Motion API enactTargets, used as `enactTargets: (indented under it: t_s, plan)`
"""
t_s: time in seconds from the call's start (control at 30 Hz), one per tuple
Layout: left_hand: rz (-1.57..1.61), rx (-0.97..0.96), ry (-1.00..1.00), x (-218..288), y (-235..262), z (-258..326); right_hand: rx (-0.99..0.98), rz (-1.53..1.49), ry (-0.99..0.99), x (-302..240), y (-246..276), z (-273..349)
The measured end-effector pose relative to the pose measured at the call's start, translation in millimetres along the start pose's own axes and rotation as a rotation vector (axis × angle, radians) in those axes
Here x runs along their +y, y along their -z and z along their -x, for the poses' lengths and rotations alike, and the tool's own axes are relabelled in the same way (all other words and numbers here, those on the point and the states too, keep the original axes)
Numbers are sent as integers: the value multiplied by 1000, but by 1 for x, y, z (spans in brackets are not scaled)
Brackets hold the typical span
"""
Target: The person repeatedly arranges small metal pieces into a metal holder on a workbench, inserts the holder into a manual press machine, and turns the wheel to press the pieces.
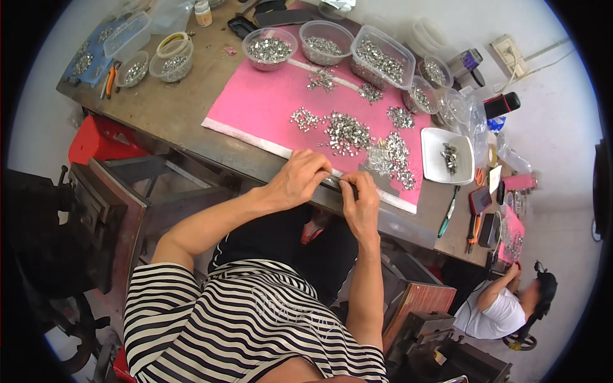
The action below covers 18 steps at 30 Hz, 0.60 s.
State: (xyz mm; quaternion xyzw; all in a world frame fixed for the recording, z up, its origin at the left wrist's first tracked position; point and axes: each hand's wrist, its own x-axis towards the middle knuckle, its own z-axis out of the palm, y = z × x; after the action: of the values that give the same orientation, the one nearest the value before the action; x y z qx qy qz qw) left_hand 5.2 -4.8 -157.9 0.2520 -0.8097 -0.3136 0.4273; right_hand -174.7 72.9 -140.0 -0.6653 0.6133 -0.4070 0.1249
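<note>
At the front edge of the workbench, my left hand [299,180] and my right hand [361,203] come close together with fingers bent in a pinch. What lies between their fingertips is too small to make out. Just beyond them a pink mat [255,105] with a white border covers the bench. Small shiny metal pieces lie on it in loose piles, the largest pile [347,133] straight ahead of my hands. Another pile [389,156] sits farther right, beside a thin grey flat sheet [382,177] near my right hand.
Clear plastic tubs [269,50] of metal pieces line the mat's far side. To the right stand a white square dish [447,156], a green-handled brush [449,212] and orange-handled pliers [473,231]. A red stool [102,139] is at left. Another person [498,303] sits at far right.
</note>
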Motion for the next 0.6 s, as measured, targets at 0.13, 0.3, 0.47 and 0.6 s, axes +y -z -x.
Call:
enactTargets:
  t_s: [0.13, 0.3, 0.47, 0.6]
  plan:
    - [6, 28, -35, -1, -12, 3, 32, 21, 43, 0, -4, 2]
    - [-4, 14, -41, -1, -14, 5, 60, 87, 107, 0, -6, 3]
    - [-78, 17, -80, 1, -15, 5, 71, 181, 167, -4, -8, 3]
    - [-200, 21, -134, 3, -16, 4, 86, 167, 148, -2, -8, 5]
